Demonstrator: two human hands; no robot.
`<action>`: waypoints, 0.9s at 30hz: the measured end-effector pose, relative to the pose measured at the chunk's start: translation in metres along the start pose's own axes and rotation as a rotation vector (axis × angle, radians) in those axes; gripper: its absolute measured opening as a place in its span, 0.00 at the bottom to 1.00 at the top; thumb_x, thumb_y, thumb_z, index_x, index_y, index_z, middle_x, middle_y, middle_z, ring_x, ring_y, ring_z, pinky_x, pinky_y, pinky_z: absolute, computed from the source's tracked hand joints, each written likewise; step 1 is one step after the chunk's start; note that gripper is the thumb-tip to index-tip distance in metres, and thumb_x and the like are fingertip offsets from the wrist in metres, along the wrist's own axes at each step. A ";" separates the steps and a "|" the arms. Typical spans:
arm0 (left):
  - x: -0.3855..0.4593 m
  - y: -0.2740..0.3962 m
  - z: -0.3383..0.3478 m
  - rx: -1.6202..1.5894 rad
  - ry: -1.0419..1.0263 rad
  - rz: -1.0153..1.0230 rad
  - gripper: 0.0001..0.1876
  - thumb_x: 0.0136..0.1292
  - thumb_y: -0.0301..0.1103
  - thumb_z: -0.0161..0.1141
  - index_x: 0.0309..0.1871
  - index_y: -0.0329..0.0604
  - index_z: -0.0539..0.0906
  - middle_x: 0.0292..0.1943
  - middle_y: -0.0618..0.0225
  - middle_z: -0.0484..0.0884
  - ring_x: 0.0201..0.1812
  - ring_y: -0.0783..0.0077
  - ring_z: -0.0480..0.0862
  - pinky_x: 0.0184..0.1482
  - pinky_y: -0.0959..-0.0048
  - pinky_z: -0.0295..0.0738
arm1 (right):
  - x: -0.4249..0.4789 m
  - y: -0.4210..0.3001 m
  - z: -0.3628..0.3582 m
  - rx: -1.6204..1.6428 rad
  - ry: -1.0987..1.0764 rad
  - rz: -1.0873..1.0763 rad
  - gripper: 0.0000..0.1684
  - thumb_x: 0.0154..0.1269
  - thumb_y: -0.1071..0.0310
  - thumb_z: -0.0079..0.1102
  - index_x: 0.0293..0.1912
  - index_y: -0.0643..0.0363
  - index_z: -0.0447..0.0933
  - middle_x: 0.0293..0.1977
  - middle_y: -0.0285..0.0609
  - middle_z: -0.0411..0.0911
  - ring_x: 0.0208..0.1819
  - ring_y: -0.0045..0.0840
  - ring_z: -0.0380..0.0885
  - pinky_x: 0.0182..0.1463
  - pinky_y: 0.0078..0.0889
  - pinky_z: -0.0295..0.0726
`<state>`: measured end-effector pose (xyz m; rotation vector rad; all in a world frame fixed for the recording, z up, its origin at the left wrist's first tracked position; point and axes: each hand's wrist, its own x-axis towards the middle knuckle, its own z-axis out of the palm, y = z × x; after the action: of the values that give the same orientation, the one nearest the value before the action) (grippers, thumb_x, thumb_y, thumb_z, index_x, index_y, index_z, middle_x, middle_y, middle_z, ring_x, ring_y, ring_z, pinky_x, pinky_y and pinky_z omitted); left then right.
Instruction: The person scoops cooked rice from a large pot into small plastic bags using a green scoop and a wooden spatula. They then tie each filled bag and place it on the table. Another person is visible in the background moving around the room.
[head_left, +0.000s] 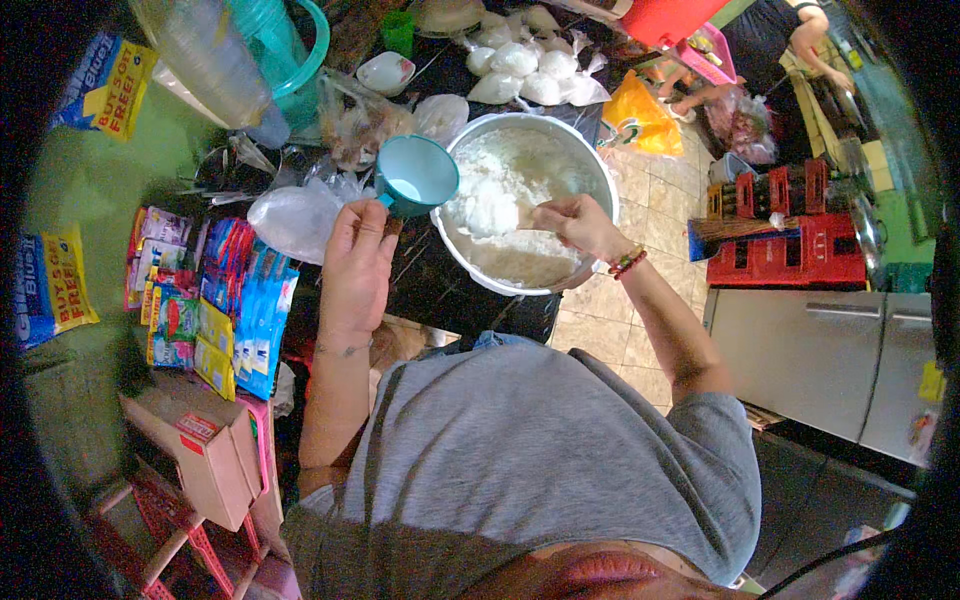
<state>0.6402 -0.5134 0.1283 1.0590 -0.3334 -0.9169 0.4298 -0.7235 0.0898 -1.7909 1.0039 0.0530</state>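
My left hand (358, 270) grips the handle of a teal plastic cup (417, 176), raised beside the rim of a white round tub (609, 176). A pale interior shows in the cup. White powder (487, 199) lies in the tub, heaped towards the middle. Over the tub, my right hand (581, 229) is closed on a small scoop-like utensil (526, 217). Its far end is hidden at the powder, so its exact kind is unclear. A filled clear plastic bag (296, 221) rests on the dark table left of my left hand.
Several knotted bags of white powder (525, 67) sit behind the tub. A white bowl (385, 73) and green cup (397, 34) stand nearby. Hanging sachets (217, 292) and a cardboard box (206, 457) are at left. Red crates (787, 251) and another person's arm (814, 49) appear right.
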 end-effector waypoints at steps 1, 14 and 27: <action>0.002 -0.001 0.006 0.038 -0.011 0.002 0.10 0.66 0.38 0.55 0.45 0.44 0.72 0.41 0.75 0.71 0.43 0.77 0.70 0.48 0.70 0.65 | -0.005 0.003 -0.004 -0.013 0.056 -0.003 0.21 0.63 0.52 0.55 0.43 0.61 0.81 0.15 0.31 0.71 0.16 0.12 0.65 0.20 0.19 0.63; 0.036 -0.072 0.094 -0.079 -0.069 -0.310 0.19 0.66 0.43 0.53 0.49 0.36 0.69 0.48 0.61 0.72 0.53 0.66 0.70 0.62 0.61 0.62 | -0.064 0.031 0.018 -0.411 0.704 -0.437 0.27 0.56 0.80 0.52 0.56 0.48 0.74 0.29 0.47 0.73 0.29 0.32 0.75 0.34 0.28 0.76; 0.043 -0.017 0.063 0.473 -0.038 0.021 0.13 0.61 0.38 0.62 0.36 0.36 0.77 0.29 0.73 0.77 0.31 0.83 0.71 0.36 0.84 0.65 | -0.063 0.023 -0.034 -1.172 0.660 -0.375 0.18 0.57 0.70 0.49 0.48 0.48 0.76 0.28 0.43 0.77 0.26 0.31 0.78 0.25 0.33 0.76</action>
<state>0.6173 -0.5877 0.1370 1.4678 -0.6123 -0.8592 0.3606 -0.7151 0.1172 -3.1893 1.1558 -0.2524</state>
